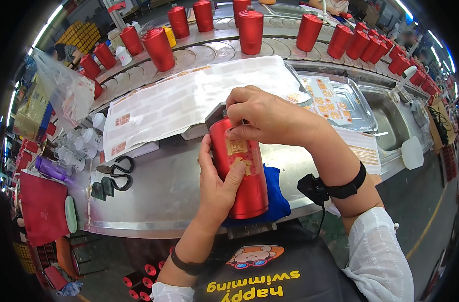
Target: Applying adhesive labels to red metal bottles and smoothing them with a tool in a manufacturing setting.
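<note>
A shiny red bottle (250, 196) with gold decals (237, 147) on its side tilts in front of me, its base over a folded blue cloth (276, 195) at the table's edge. My left hand (213, 183) wraps round the bottle's left side, thumb lying along the front by the lower gold piece. Fingers bent and pinched, my right hand (270, 115) is closed at the bottle's upper end, its thumb at the top of the decal. Whatever sits in that pinch is too small or hidden to make out. The right hand covers much of the bottle's neck.
A large white decal sheet (189, 93) lies beyond the bottle. Black-handled scissors (120, 173) rest at left. A metal tray (368, 105) with gold decals and a sink (390, 121) are at right. Several red bottles stand along the curved conveyor (214, 50) behind.
</note>
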Tool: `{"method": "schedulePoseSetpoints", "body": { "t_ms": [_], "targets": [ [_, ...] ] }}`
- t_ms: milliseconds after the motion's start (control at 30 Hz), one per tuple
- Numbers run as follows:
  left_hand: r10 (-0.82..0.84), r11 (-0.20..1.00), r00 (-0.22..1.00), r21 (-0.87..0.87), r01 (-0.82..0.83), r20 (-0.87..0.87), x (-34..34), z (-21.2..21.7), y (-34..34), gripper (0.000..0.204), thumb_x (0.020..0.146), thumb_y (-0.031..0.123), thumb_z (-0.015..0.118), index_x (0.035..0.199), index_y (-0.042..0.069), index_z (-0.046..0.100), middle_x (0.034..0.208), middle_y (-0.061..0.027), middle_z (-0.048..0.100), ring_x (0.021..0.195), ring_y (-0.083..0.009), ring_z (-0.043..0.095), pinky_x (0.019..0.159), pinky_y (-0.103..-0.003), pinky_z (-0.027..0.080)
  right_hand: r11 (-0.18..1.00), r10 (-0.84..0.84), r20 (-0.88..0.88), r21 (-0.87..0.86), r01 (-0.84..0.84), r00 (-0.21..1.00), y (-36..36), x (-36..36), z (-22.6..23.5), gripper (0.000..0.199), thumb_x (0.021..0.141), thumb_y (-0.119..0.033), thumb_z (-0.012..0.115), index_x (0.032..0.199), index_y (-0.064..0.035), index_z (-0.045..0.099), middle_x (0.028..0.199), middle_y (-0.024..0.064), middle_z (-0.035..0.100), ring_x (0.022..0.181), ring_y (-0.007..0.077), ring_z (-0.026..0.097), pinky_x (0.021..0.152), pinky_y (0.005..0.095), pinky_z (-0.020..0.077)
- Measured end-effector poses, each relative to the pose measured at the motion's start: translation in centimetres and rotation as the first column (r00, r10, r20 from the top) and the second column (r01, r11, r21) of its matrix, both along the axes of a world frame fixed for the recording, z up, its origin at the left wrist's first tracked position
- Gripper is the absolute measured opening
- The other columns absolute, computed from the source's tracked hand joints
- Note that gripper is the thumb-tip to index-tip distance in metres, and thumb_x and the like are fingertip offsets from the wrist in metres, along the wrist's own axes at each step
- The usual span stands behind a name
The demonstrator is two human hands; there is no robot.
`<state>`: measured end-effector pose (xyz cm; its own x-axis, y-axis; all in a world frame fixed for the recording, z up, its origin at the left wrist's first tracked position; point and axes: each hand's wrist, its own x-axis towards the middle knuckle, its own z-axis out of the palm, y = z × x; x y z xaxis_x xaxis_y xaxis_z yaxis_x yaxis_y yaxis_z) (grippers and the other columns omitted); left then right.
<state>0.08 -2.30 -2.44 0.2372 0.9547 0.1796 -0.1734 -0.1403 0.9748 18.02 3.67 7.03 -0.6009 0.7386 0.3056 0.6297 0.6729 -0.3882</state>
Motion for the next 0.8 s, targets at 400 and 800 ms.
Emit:
{"method": "schedulePoseSetpoints", "body": {
  "t_ms": [400,800],
  "targets": [
    [-0.055,0.998,0.998,-0.022,0.055,0.003,-0.5,0.3,0.2,0.079,0.091,0.025,0.062,0.146,-0.006,0.013,0.138,-0.0208,0.036,0.126,-0.0252,0.042,0.105,-0.036,0.036,0.999,-0.031,-0.096,0.011,0.032,0.995,0.3,-0.1,-0.9,0.022,0.083,-0.022,0.068,0.079,-0.0009,0.063,0.098,0.0139,0.06,0.1,0.0322,0.056,0.086,0.0392,0.0482],
    [-0.054,0.999,0.998,-0.002,0.054,-0.031,-0.7,0.0,0.3,0.077,0.093,0.022,0.059,0.146,-0.007,0.011,0.141,-0.0208,0.031,0.129,-0.0256,0.038,0.107,-0.036,0.033,0.999,-0.031,-0.109,0.036,0.035,0.994,0.4,-0.3,-1.2,0.021,0.083,-0.021,0.068,0.079,-0.0011,0.063,0.1,0.0142,0.06,0.102,0.0323,0.056,0.088,0.0393,0.0479]
  ]
}}
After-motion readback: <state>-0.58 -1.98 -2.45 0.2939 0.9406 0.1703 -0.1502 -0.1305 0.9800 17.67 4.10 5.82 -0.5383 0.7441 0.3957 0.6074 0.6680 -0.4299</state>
